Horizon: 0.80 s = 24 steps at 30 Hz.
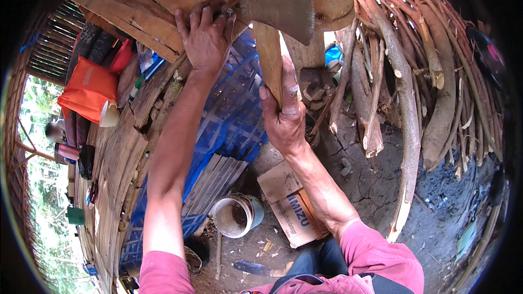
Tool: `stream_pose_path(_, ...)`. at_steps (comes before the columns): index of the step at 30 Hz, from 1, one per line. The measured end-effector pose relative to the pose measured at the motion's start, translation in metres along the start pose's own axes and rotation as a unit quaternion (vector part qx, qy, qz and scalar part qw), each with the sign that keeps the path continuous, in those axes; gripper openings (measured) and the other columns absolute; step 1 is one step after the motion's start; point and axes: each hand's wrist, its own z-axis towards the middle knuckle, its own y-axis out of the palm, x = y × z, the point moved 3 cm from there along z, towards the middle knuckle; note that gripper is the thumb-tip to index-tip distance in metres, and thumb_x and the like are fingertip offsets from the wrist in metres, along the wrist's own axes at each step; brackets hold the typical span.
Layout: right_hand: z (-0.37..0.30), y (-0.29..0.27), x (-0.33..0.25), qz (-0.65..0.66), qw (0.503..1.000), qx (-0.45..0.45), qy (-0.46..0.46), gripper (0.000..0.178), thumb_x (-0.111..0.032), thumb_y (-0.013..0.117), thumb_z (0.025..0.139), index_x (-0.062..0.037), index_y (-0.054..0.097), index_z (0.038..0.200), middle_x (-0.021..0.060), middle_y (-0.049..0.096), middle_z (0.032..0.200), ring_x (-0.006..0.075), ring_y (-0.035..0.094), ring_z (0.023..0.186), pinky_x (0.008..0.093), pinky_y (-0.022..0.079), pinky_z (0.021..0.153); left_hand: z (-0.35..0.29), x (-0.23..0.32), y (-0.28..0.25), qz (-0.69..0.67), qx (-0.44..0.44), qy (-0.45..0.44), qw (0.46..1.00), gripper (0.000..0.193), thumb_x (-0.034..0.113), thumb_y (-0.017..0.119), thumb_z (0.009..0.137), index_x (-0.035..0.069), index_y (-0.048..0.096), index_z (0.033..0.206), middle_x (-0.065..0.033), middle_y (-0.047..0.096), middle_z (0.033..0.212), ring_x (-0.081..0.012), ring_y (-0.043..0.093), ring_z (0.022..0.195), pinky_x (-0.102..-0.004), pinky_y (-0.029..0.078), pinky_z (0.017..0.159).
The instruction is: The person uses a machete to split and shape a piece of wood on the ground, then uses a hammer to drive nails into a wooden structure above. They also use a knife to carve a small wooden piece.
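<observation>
My right hand (286, 117) is wrapped around the wooden handle of a hatchet (278, 13). Its broad, worn metal head lies crosswise at the upper middle, beside a pale upright post. To the left of the blade, my left hand (207, 41) grips a wooden plank (136, 8) among several rough boards at the top, its fingers bent over the wood. Part of what lies under that palm is hidden. A pale cylindrical container (332, 2) with a dark item in it hangs or stands just right of the hatchet head.
Bundled branches (400, 71) fill the right side, one long stick reaching low. Below my arms are a white bucket (237, 215), a cardboard box (289, 207) and a knife (253, 268). Blue tarp (231, 109) lines the slatted wall; an orange bag (90, 87) sits at left.
</observation>
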Motion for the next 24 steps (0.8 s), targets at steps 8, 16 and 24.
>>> stream_pose_path(8, 0.013, -0.002, 0.003, 0.019, 0.998, -0.02, 0.048, 0.07, 0.0, 0.059, 0.085, -0.0089, 0.025, 0.144, 0.0217, 0.047, 0.133, 0.0358, 0.055, 0.112, 0.0364, 0.05, 0.085, -0.004, 0.003, -0.001, 0.013, 0.001, 0.019, 1.0, 0.019, 0.028, 0.065, 0.079, 0.013, 0.07, 0.091, -0.0069, 0.058, 0.112, -0.0246, 0.047, 0.117, -0.0576, 0.012, 0.109)
stream_pose_path(16, 0.019, 0.004, 0.008, -0.071, 0.984, -0.11, 0.118, 0.063, -0.011, 0.056, 0.089, -0.0176, 0.026, 0.144, 0.0207, 0.051, 0.129, 0.0382, 0.058, 0.105, 0.0412, 0.052, 0.08, -0.003, 0.003, -0.005, 0.021, -0.016, 0.016, 1.0, 0.019, 0.028, 0.065, 0.078, 0.014, 0.069, 0.091, -0.0059, 0.057, 0.112, -0.0241, 0.046, 0.118, -0.0579, 0.013, 0.109)
stream_pose_path(24, 0.025, -0.016, -0.017, -0.026, 0.995, -0.055, 0.083, 0.064, -0.007, 0.056, 0.089, -0.0095, 0.024, 0.144, 0.0273, 0.053, 0.121, 0.0352, 0.062, 0.101, 0.0392, 0.053, 0.079, -0.004, 0.005, -0.002, 0.013, -0.02, 0.006, 1.0, 0.021, 0.028, 0.066, 0.078, 0.014, 0.068, 0.093, -0.0052, 0.058, 0.111, -0.0239, 0.046, 0.117, -0.0572, 0.015, 0.109)
